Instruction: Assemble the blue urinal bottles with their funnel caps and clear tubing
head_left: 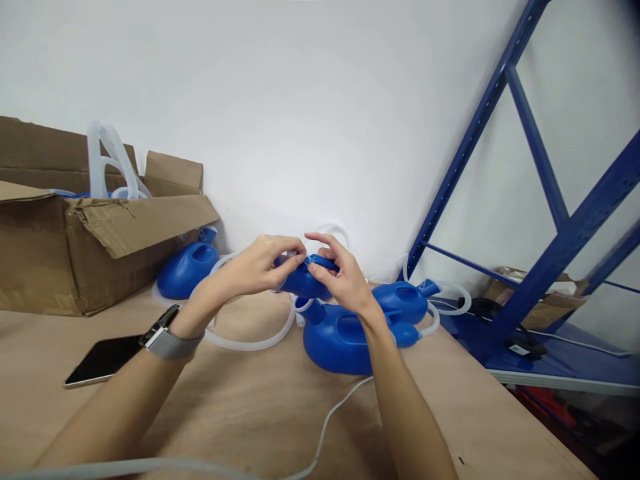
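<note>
Both hands meet above the wooden table (240, 413) over a blue plastic bottle (303, 283). My left hand (260, 267), with a watch on its wrist, pinches the end of a clear tube (250, 343) at the bottle's neck. My right hand (340, 277) grips the bottle's blue cap end with thumb and fingers, the index finger raised. The tube loops down onto the table under the left hand. A larger blue bottle with a handle (340, 337) lies just below the hands.
An open cardboard box (75, 247) holding clear tubes stands at the left, another blue bottle (187, 267) beside it. A phone (103, 360) lies near my left forearm. A third blue bottle (405, 297) lies behind my right wrist. Blue metal shelving (560, 233) rises at right. A white cable (325, 420) crosses the front.
</note>
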`<control>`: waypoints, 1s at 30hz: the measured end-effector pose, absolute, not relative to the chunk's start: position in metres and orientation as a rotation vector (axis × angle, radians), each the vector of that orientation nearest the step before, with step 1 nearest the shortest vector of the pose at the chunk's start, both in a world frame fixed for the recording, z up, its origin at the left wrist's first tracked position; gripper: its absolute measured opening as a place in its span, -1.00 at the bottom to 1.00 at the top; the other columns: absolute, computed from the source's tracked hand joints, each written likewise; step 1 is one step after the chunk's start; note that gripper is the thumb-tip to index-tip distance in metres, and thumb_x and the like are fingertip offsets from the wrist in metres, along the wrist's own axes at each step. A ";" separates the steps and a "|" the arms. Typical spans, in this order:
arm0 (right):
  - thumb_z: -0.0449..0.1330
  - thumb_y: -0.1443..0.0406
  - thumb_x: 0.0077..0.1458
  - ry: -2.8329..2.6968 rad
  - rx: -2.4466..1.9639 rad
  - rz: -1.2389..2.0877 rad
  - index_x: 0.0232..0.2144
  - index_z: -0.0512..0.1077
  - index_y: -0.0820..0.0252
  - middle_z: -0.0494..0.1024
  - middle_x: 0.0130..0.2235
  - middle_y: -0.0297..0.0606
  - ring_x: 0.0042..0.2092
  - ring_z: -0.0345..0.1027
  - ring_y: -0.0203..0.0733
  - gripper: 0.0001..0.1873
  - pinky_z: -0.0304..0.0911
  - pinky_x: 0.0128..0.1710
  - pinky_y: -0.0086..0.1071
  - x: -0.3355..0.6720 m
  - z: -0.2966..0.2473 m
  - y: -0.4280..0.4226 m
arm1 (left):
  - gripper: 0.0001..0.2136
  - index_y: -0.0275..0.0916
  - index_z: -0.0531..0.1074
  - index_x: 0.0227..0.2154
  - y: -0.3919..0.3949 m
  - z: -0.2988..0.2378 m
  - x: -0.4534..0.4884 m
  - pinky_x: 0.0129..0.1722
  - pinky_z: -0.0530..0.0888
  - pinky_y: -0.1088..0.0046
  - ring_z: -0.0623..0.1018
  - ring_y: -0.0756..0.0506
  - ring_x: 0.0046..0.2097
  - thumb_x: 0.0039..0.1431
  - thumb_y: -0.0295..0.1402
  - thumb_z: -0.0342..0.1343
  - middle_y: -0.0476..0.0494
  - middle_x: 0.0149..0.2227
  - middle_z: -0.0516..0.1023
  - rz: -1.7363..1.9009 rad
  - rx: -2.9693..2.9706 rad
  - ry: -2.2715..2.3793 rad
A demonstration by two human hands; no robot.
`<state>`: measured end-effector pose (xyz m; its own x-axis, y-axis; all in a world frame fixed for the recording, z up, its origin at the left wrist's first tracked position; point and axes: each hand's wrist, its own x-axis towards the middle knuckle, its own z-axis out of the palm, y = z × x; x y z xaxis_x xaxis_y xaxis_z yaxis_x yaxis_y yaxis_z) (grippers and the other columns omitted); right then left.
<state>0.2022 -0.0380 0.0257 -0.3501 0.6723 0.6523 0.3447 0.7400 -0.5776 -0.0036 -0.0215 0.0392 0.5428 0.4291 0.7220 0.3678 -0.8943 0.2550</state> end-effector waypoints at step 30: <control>0.13 0.12 0.36 -1.982 -0.918 0.159 -0.08 0.53 0.12 0.66 -0.17 -0.30 -0.19 0.51 -0.18 -0.72 0.25 -0.14 -0.36 0.166 0.007 -0.024 | -0.30 -0.10 0.37 0.27 0.025 0.023 -0.094 -0.07 0.53 0.33 0.60 -0.25 0.02 0.15 0.16 0.16 -0.22 0.12 0.58 0.838 2.255 1.132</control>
